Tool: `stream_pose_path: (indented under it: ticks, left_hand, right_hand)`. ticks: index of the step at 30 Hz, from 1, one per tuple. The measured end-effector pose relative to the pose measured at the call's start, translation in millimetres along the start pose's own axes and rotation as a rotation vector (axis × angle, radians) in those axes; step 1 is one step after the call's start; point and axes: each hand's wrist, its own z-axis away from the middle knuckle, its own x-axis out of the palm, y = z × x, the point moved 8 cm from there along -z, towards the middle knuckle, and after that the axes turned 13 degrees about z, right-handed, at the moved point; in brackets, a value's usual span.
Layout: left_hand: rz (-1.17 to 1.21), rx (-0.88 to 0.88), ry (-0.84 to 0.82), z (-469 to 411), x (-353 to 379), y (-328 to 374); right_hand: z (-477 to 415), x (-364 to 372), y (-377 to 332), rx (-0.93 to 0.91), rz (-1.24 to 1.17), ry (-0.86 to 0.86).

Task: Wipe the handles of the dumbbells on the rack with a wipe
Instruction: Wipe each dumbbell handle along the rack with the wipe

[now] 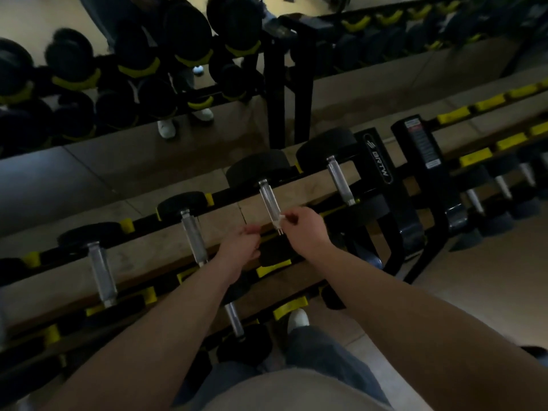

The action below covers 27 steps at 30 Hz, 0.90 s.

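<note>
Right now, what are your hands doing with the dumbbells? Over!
Right hand pinching white wipe at near end of one dumbbell handle. Left hand curled close beside, grip unclear. Nothing in the way.

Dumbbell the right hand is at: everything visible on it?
The dumbbell lies across the top rails of the rack. It has a black round far head and a shiny metal handle running toward the person. The near head is partly hidden behind the right hand, which pinches a small white wipe against the handle's near end.

Black dumbbells [258,170] with silver handles [269,201] sit on yellow cradles [273,267].
</note>
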Motion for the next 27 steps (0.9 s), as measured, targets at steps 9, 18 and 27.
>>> stream_pose_path:
  ticks: [9, 18, 27]
  left_hand:
    - [0.162, -0.004, 0.184, -23, 21, 7]
    - [-0.114, 0.139, 0.412, -30, 57, 27]
    - [-0.060, 0.080, 0.514, -24, 49, 16]
  right_hand:
    - [-56, -20, 11, -0.093, 0.075, -0.065]
    - [-112, -41, 26, -0.342, 0.183, -0.212]
    - [-126, -13, -21, -0.577, 0.209, -0.218]
